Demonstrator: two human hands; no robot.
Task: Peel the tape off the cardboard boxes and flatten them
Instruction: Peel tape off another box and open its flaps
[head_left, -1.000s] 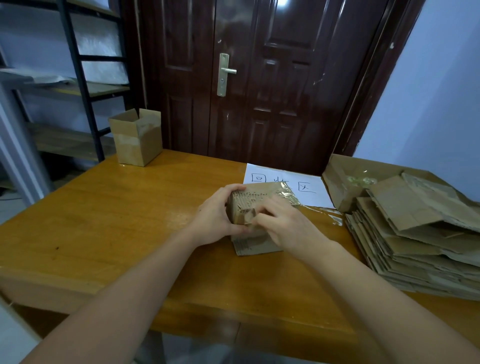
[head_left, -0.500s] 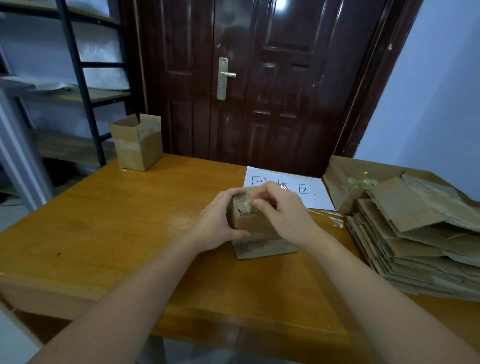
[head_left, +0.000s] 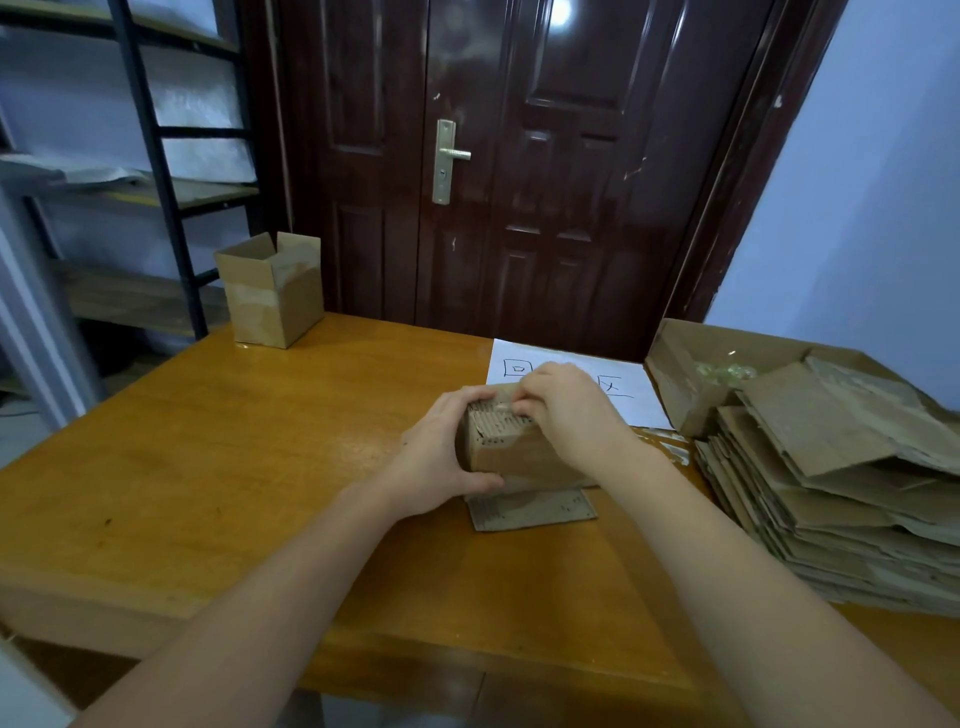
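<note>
While 2 boxes stand, left hand (head_left: 441, 457) grips 1 box (head_left: 514, 452); right hand (head_left: 566, 410) pinches its tape (head_left: 501, 411).

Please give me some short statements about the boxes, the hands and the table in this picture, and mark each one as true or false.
1. The left hand grips the small box. True.
2. The open box stands at the table's near right corner. False: far left corner.
3. The right hand works at the small box's top. True.
4. The flattened cardboard stack lies on the floor. False: on the table, right side.
</note>
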